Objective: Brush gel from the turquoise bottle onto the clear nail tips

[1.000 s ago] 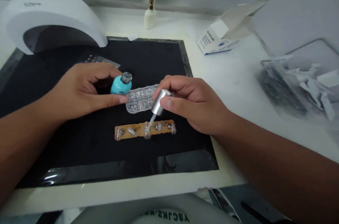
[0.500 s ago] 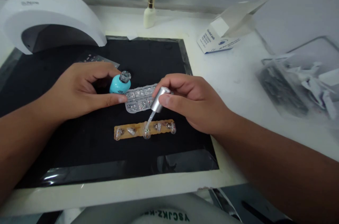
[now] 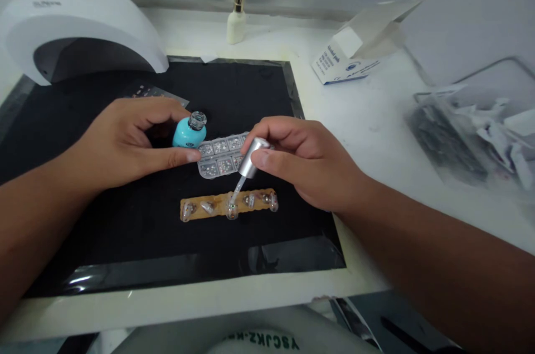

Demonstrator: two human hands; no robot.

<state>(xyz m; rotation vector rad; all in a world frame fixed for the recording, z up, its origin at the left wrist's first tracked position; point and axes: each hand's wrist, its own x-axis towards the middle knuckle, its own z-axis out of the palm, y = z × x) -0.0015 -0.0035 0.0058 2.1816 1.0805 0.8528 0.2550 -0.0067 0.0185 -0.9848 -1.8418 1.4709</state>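
My left hand (image 3: 134,139) holds a turquoise bottle (image 3: 189,133), uncapped and tilted, between thumb and fingers. Between the thumb and fingers of my right hand (image 3: 298,159) is a silver brush cap (image 3: 253,158), its brush slanting down to the left. The brush tip touches or hovers just over the middle nail piece (image 3: 231,209) on a brown strip (image 3: 219,207); which of the two I cannot tell. Several decorated nail pieces sit along this strip. Behind it lies a clear compartment case (image 3: 215,164) of small gems, partly covered by my right fingers.
A white arched lamp (image 3: 121,11) stands back left on a black mat (image 3: 251,86). Near my left hand lies a clear sheet (image 3: 161,93). A cream bottle (image 3: 236,27) stands at the back. An alcohol pad box (image 3: 340,61) and a bag of packets (image 3: 468,136) are to the right.
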